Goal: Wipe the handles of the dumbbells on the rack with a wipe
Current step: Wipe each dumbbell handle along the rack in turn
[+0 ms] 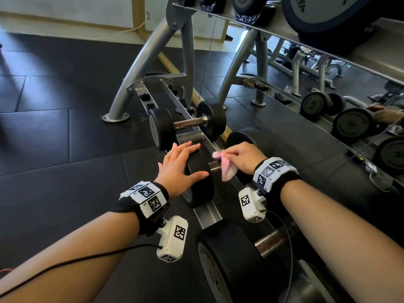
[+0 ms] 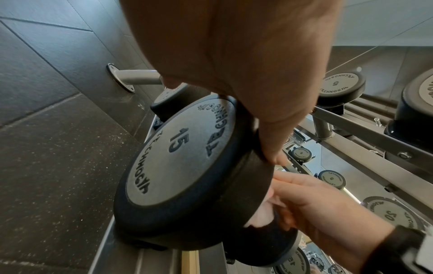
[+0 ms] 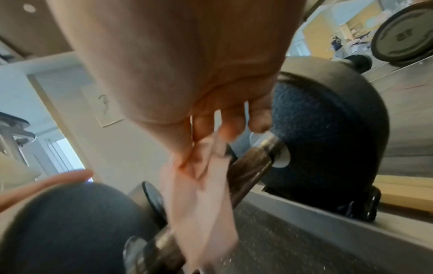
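I'm steadying the dumbbell point(image 1: 200, 182) with my flat, open left hand point(image 1: 179, 169) — right hand point(image 1: 242, 158) pinching the wipe point(image 1: 226, 169), dragging it along the handle point(image 3: 250, 166).

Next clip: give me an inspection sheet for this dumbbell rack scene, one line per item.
Surface: grey metal rack rail over dark rubber floor.
Job's things: pink wipe on the 15 dumbbell's handle; smaller dumbbell beyond, bigger one nearer.
Clutter: nothing seen.
Grippers: left hand flat on the 15's head; right hand pinching the wipe.
Cables: black leads from both wrist cameras.
Surroundings: mirror behind the rack.
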A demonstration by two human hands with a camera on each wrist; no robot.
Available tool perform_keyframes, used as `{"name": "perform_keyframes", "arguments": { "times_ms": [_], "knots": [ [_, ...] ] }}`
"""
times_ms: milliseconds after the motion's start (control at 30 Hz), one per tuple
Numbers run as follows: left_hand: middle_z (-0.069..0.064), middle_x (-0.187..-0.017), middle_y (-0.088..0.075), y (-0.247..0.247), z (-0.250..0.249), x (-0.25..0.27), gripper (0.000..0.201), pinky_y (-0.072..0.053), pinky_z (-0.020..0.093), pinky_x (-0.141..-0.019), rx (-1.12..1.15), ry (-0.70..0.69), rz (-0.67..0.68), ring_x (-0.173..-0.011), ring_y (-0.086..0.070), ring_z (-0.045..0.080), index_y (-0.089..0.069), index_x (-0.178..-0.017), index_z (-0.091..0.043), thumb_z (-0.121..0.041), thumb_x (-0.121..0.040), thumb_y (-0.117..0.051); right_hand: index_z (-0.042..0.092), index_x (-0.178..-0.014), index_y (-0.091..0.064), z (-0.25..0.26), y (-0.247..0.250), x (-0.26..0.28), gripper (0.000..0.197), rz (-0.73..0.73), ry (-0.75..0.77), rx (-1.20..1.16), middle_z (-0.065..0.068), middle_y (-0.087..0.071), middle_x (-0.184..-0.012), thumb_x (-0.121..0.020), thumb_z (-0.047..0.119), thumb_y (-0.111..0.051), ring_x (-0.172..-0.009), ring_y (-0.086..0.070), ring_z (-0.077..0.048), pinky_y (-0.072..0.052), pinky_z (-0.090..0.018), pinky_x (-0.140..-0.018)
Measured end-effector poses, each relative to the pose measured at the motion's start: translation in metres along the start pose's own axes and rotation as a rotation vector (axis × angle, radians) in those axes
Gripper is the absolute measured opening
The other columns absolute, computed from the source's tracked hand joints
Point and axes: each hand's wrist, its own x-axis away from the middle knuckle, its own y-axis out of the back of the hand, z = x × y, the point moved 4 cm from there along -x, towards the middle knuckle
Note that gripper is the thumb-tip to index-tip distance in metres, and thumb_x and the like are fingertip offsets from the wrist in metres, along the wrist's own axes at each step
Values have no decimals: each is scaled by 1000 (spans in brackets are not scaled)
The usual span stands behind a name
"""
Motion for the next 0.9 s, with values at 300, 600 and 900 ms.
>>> {"name": "perform_keyframes", "arguments": {
  "times_ms": [300, 600, 900],
  "knots": [
    [-20, -161, -10, 0, -2, 2, 78, 2, 68, -116, 7, 1, -7, -151, 10, 16, -24, -149, -46, -46, -85, -69, 20, -95, -71, -7, 2, 6, 15, -309, 78, 377, -1, -47, -93, -93, 26, -58, -77, -57, -21, -41, -29, -68],
    [-21, -160, -11, -2, -1, 0, 78, 2, 68, -116, 17, -7, -15, -151, 10, 15, -25, -148, -47, -47, -85, -69, 18, -73, -67, -25, -15, -11, 17, -214, -58, 226, 14, -58, -55, -78, 30, -78, -56, -57, -1, -31, -11, -48],
    [-20, -160, -13, -2, 1, 1, 77, -1, 66, -117, 33, -11, -29, -151, 9, 16, -26, -148, -47, -46, -84, -70, 19, -86, -77, -25, -27, -7, 10, -197, 16, 103, 16, -60, -63, -89, 25, -70, -65, -56, 3, -41, -12, -66]
  ]
}}
